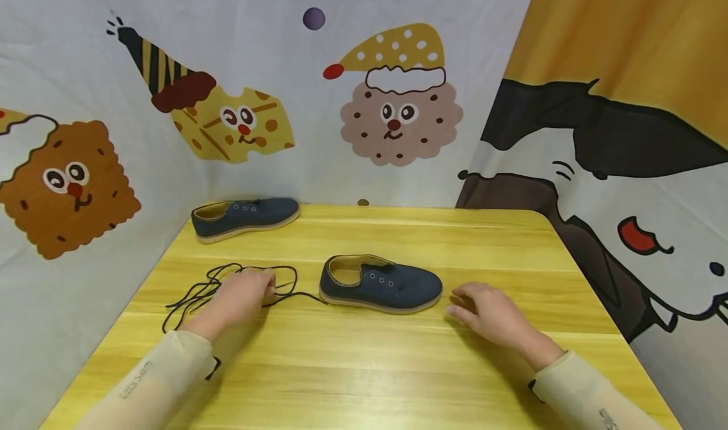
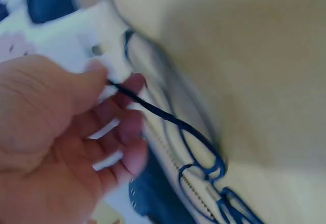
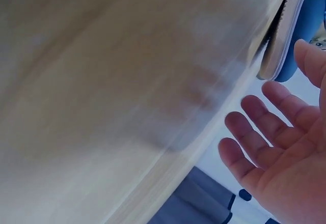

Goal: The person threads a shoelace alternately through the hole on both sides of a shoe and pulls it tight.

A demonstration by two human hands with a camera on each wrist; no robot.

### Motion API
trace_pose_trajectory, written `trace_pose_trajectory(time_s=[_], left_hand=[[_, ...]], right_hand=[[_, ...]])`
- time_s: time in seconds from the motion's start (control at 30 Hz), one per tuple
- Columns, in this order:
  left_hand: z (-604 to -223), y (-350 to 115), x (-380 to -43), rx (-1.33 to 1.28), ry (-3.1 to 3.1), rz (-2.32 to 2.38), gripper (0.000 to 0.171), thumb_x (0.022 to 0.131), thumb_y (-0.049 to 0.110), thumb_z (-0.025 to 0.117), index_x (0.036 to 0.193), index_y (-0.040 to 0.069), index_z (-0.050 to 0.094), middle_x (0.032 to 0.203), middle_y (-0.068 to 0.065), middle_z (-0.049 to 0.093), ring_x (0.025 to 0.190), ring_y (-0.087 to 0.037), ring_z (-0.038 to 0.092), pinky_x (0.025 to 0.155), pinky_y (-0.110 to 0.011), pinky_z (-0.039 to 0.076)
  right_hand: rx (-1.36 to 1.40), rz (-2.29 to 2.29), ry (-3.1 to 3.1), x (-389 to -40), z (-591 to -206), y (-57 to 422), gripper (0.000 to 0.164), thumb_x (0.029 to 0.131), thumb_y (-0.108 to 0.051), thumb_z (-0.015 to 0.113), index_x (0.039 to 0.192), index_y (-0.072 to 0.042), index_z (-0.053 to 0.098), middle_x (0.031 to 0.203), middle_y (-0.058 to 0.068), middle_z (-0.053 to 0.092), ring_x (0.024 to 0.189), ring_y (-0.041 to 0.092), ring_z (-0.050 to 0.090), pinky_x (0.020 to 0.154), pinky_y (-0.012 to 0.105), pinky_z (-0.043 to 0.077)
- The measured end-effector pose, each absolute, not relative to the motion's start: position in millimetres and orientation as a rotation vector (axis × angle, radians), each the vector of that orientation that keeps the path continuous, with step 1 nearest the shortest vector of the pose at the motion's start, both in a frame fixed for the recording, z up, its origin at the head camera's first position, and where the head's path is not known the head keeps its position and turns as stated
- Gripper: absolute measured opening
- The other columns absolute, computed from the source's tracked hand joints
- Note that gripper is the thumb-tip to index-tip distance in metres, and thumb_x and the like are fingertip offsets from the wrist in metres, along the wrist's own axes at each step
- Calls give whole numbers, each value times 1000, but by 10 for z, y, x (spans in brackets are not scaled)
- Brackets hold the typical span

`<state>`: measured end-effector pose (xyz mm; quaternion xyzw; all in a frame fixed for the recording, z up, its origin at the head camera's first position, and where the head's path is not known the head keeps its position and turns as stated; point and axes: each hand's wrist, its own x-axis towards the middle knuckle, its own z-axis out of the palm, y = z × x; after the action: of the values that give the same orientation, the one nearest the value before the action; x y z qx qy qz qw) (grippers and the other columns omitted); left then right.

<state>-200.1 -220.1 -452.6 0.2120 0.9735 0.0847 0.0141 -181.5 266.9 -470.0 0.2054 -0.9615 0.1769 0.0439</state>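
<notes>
My left hand (image 1: 243, 296) pinches a dark shoelace (image 2: 158, 111) between thumb and index finger, its other fingers loosely bent. The rest of the lace (image 1: 196, 294) lies in loose loops on the table to the left, and one end runs right to the near shoe's heel. That navy canvas shoe (image 1: 406, 286) sits mid-table, toe to the right, its eyelets without a lace. Just beyond the toe, my right hand (image 1: 493, 313) hovers low with relaxed fingers and holds nothing. In the right wrist view, the fingers (image 3: 257, 127) are spread apart near the shoe's sole (image 3: 282, 40).
A second navy shoe (image 1: 250, 218) stands at the table's back left corner, also without a lace in its eyelets. The yellow wooden table (image 1: 364, 367) meets a cartoon-printed cloth (image 1: 318, 133) behind it and at both sides.
</notes>
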Motion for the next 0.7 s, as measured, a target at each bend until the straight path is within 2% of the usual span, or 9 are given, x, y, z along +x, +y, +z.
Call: trace_pose_trajectory(time_s=[0.17, 0.3, 0.4, 0.53, 0.6, 0.7], left_hand=[[-4362, -2061, -1997, 814, 2931, 722, 8, 95, 15, 46, 88, 17, 49, 70, 7, 54, 57, -5, 46, 51, -25, 38], [-4361, -1756, -1895, 947, 2878, 877, 5, 94, 19, 48, 90, 17, 50, 67, 9, 51, 55, -3, 46, 49, -22, 40], [-4374, -1456, -1791, 1015, 2840, 920, 6, 94, 23, 49, 91, 18, 51, 69, 11, 51, 56, -1, 47, 50, -20, 41], [-4431, -1073, -1665, 1132, 2774, 954, 6, 93, 25, 50, 95, 20, 50, 75, 12, 53, 59, 1, 48, 52, -17, 41], [-4473, -929, -1625, 1201, 2737, 986, 6, 93, 25, 50, 96, 20, 49, 75, 12, 52, 59, 1, 46, 51, -15, 40], [-4535, -811, -1590, 1261, 2691, 1039, 7, 92, 24, 53, 95, 19, 48, 74, 13, 51, 59, 1, 45, 51, -14, 39]], right_hand=[[706, 513, -2763, -1732, -4523, 2402, 39, 83, -45, 60, 108, -16, 63, 107, -3, 59, 100, 16, 55, 82, 38, 43], [875, 610, -2663, -1608, -4352, 2037, 37, 84, -44, 58, 111, -19, 60, 109, -7, 58, 91, 10, 57, 74, 31, 47], [999, 715, -2656, -1540, -4264, 1773, 43, 85, -43, 58, 121, -21, 53, 114, -9, 55, 85, 5, 58, 68, 28, 48], [1123, 712, -2600, -1533, -4238, 1494, 52, 83, -42, 61, 129, -19, 48, 119, -8, 54, 87, 3, 56, 71, 26, 47], [1168, 702, -2546, -1548, -4265, 1406, 47, 82, -39, 63, 124, -19, 54, 111, -9, 58, 82, 2, 55, 69, 23, 46], [1197, 719, -2468, -1570, -4324, 1357, 27, 82, -30, 66, 106, -18, 66, 93, -11, 63, 75, 1, 55, 64, 20, 45]])
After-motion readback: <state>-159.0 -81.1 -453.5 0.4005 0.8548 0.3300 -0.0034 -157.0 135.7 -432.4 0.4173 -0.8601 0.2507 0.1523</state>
